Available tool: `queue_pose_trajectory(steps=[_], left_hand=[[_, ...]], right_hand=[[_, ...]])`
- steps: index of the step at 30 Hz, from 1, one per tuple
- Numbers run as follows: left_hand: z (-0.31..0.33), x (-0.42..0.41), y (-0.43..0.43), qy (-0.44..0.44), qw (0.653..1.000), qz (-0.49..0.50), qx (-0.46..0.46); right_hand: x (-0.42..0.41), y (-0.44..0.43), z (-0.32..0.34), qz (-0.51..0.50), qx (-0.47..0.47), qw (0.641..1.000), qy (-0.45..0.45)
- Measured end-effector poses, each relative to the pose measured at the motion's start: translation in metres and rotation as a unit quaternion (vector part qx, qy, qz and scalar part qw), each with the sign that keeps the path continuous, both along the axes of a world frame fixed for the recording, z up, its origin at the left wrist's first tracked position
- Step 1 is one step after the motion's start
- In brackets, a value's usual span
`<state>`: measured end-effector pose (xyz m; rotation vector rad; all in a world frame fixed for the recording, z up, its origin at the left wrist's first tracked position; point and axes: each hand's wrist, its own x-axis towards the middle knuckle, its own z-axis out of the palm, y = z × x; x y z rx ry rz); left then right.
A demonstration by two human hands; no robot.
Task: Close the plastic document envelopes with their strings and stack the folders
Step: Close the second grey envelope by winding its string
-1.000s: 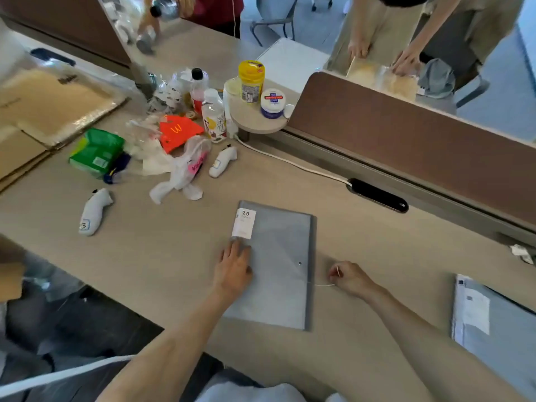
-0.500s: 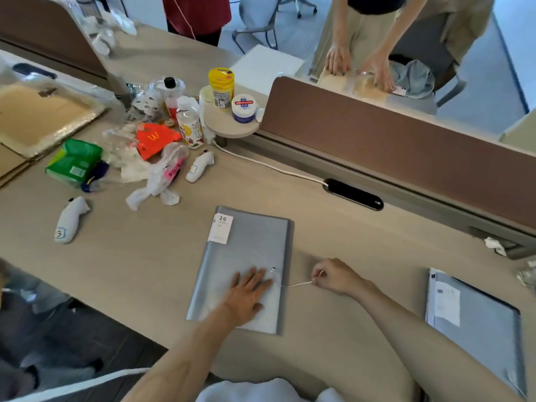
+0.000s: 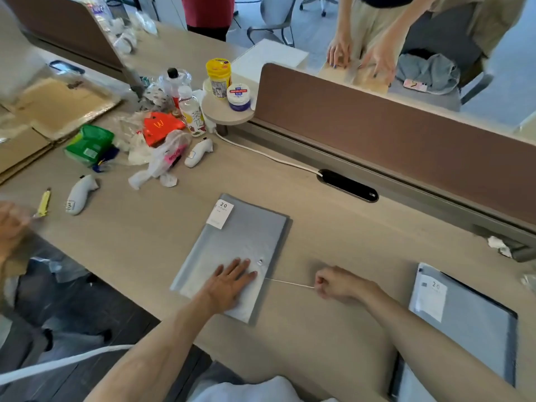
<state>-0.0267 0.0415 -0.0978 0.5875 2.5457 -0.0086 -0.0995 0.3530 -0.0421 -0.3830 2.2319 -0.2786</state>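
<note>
String point(image 3: 290, 283) runs thin and pale in a nearly straight line from the right edge of the grey envelope point(image 3: 240, 245) to the right hand point(image 3: 336, 284), whose curled fingers pinch its free end just above the counter point(image 3: 333, 227). The left hand point(image 3: 230, 281) lies flat on the near part of the envelope, fingers straight and spread, fingertips just beside the small round button point(image 3: 260, 261) near the flap edge. The envelope lies flat in the middle of the counter with a white label point(image 3: 221, 213) at its far left corner. It looks light, thin and smooth, so it would likely slide under any sideways tug unless pressed down as it is. The sheet seems flexible rather than rigid, and is best lifted by an edge with support underneath. The string looks limp and fine. Gripping it close to the end, between thumb and forefinger, should give enough slack to loop it round the button. A second envelope point(image 3: 470, 323) lies well apart at the right, near the counter's edge, a likely base for stacking.
</note>
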Motion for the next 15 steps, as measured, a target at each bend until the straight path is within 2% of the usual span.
queue_pose_trajectory(steps=[4,10,15], left_hand=[[-0.001,0.003,0.006,0.04,0.999,0.015,-0.003],[-0.008,0.01,0.0,0.058,0.996,0.007,0.074],[-0.014,0.017,-0.004,0.069,0.99,0.017,0.125]], right_hand=[[0.0,-0.009,0.005,-0.062,-0.094,0.987,-0.112],[-0.018,-0.061,0.021,-0.173,-0.231,0.95,-0.12],[-0.033,-0.115,0.014,-0.186,-0.206,0.949,-0.148]])
